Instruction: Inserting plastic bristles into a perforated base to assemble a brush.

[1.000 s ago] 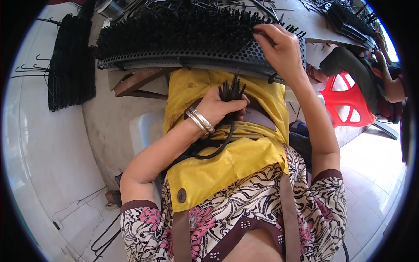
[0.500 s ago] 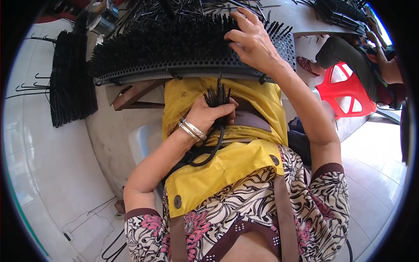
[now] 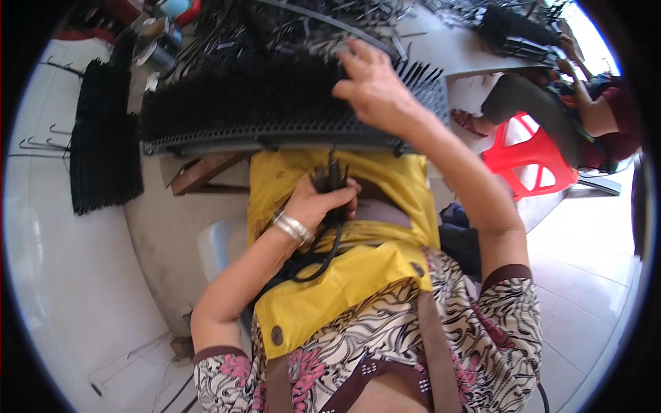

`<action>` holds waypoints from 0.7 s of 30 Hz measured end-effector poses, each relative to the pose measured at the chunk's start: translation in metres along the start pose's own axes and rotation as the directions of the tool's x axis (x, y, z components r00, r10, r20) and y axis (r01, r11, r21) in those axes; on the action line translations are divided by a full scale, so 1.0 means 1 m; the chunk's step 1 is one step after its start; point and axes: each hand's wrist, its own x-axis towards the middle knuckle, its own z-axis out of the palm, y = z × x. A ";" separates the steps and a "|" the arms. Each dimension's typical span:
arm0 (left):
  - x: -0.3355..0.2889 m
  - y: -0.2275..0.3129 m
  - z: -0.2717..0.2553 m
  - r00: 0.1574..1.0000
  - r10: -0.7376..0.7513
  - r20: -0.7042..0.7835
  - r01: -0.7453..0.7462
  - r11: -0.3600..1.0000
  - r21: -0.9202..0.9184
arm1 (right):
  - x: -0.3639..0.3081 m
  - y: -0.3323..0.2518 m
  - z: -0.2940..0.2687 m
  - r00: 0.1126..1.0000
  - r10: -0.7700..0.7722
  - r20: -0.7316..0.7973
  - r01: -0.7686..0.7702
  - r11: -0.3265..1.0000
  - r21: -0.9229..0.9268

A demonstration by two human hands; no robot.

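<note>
My left hand (image 3: 313,204), with silver bangles at the wrist, is closed round a bundle of thin black rods (image 3: 330,177) that stick up above the thumb, over my yellow apron (image 3: 337,268). A black cord or cable loops below that hand. At the far side my right hand (image 3: 375,89) is over the right part of a perforated black rack (image 3: 275,140) packed with upright black rods (image 3: 227,93). Its fingers are bent, and the thumb and forefinger come together against the dark rods. Whatever their tips hold is hidden and blurred.
Loose black pieces (image 3: 413,34) lie scattered on the table behind the rack. Another loaded rack (image 3: 107,138) with hooked rods stands at the left, near a metal can (image 3: 157,58). At the right, another person sits by a red plastic stool (image 3: 530,162), hands at a similar black rack (image 3: 523,38).
The view has shifted, so the rack and my body sit lower and further left. My right hand has moved slightly left along the rack. My left hand still holds the bundle.
</note>
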 end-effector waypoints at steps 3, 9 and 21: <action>-0.002 0.000 -0.001 0.999 0.029 -0.023 -0.028 0.999 0.046 | 0.000 -0.001 0.003 0.996 -0.075 -0.050 0.077 0.997 0.026; -0.003 -0.001 -0.007 1.000 -0.009 -0.013 0.009 1.000 0.015 | 0.000 -0.007 0.005 0.990 -0.088 -0.112 0.094 0.994 0.050; 0.000 -0.004 -0.009 0.999 -0.032 0.016 0.032 0.998 -0.044 | 0.008 -0.008 0.001 0.996 -0.071 0.057 0.073 0.996 -0.044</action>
